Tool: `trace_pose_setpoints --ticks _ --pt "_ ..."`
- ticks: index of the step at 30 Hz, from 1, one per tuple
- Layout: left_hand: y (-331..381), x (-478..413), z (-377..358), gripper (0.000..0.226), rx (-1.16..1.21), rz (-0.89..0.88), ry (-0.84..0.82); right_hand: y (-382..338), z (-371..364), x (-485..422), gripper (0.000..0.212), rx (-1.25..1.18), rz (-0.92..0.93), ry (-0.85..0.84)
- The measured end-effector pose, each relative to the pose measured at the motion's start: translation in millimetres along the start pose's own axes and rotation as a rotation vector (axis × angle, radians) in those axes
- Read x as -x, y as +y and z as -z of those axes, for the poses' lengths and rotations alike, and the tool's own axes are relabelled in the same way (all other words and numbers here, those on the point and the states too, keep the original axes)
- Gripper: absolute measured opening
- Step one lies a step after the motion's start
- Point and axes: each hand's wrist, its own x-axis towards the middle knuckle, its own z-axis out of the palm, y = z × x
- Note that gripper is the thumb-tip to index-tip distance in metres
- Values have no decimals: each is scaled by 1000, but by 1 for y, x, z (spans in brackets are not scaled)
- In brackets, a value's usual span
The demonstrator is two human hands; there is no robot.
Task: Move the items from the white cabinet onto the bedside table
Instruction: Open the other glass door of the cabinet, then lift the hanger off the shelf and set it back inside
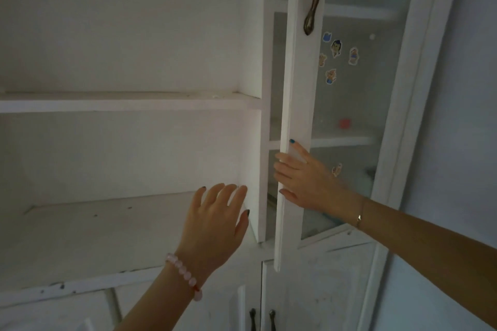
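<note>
At the edge of the glass door point(297, 105) on the white cabinet point(129, 101), my right hand point(306, 183) hooks its fingers round the frame; left hand point(215, 223) is spread, holding nothing. Items, e.g. a blurry red thing point(345, 123), sit behind the glass. Best: swing it wide w/ right, then reach in w/ left.

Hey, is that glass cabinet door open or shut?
Open. The glass door stands swung out from the white cabinet, the right hand gripping its edge.
</note>
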Motion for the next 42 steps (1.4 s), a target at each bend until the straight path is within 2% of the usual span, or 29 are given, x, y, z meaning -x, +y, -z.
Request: trace_pose_setpoints --ticks 5,16,25,31,38,42 --pt "14 1 -10 46 42 -45 -44 3 21 53 33 -22 8 62" --pt "70 -5 -11 42 177 -190 -13 15 76 154 21 -10 -40 144" --pt "111 -11 5 43 252 -285 -4 20 108 241 25 41 -256 -15" --pt "136 -12 9 42 291 -338 20 37 128 316 30 109 -457 -196" --pt "172 -18 13 43 360 -370 50 59 122 364 52 143 -798 -547" --pt "181 -20 8 43 361 -373 49 62 113 367 54 115 -828 -576"
